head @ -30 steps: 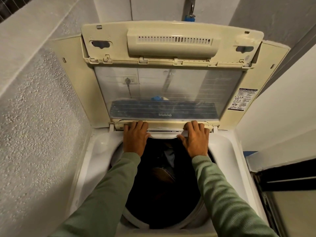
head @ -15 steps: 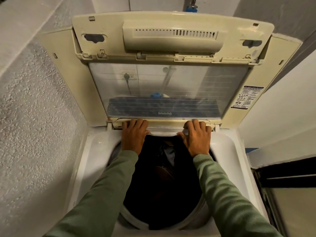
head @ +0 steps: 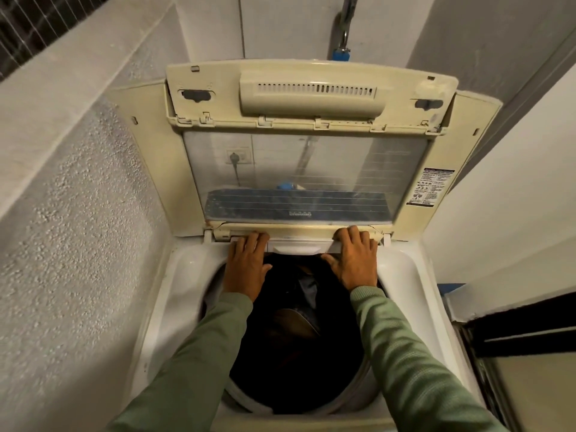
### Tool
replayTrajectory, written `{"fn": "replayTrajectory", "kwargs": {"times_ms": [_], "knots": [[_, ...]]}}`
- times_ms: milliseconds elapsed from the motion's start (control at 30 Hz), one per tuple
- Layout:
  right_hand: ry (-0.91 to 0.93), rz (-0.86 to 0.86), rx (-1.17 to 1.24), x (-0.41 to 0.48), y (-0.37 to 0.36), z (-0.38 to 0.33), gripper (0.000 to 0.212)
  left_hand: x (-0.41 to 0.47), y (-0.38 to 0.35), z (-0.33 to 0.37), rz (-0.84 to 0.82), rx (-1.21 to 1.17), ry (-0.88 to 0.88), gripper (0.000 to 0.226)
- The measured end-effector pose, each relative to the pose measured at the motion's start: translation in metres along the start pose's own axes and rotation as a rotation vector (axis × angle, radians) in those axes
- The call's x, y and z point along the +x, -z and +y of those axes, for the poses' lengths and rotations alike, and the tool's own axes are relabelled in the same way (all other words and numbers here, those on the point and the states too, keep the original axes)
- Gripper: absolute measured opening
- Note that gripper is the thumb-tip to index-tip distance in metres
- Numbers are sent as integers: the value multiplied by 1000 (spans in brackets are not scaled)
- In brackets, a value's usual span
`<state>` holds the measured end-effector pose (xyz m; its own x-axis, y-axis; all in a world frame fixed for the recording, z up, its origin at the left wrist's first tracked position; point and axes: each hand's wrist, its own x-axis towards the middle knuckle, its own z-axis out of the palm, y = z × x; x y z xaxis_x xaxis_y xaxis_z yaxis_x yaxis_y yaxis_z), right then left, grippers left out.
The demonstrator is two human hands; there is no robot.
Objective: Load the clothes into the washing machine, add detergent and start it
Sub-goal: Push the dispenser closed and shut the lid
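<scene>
Now: lid up, both hands flat at the far rim

Far left, a rough textured wall [head: 78, 244] runs alongside the washing machine [head: 184, 275], a top-loader whose white rim lies just beside it.

Left hand [head: 246, 266]: palm down, fingers stretched out together and nearly straight. The fingertips lie on the cream strip [head: 299, 230] at the far edge of the opening. Nothing is held. A green sleeve [head: 199, 353] covers the arm to the wrist.

Centre: the clothes [head: 299, 322] sit in the drum between the two forearms, a dark heap with a brown piece and a grey-blue piece showing. The rest is too dark to sort.

A white tray [head: 296, 246] sits at the far rim between the hands.

Above it the lid [head: 311, 98] stands raised, cream plastic with a clear window. A wall socket [head: 238, 157] and the dark control panel [head: 296, 207] show through the window. On the far wall above the lid is a tap [head: 343, 32].

Right hand [head: 355, 263]: also palm down, fingers extended onto the same strip. The thumb is spread left and touches the tray's corner. It grips nothing.

Right of that, a printed warning label [head: 431, 187] is on the lid's frame. Near right, a dark door frame [head: 530, 338] stands close to the machine.
</scene>
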<state>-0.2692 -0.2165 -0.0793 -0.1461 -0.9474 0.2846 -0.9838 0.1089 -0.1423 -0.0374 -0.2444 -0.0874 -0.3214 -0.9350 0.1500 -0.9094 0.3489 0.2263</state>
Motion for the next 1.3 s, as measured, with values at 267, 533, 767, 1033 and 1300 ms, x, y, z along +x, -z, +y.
{"fn": "replayTrajectory", "kwargs": {"times_ms": [267,533,767,1033,1300], "knots": [[27,-169,115,-7,18,-2,56,-6,13,5,-121,1,-9,78],[48,-213,110,-19,42,-11,53,-10,39,8,-187,11,-42,73],[51,-124,198,-16,61,-22,42,-15,59,9,-135,-145,6,68],[79,-92,247,-8,79,-31,37,-10,93,6,-17,-144,-8,60],[186,277,203,37,130,-39,16,27,157,14,175,-159,-117,43]]}}
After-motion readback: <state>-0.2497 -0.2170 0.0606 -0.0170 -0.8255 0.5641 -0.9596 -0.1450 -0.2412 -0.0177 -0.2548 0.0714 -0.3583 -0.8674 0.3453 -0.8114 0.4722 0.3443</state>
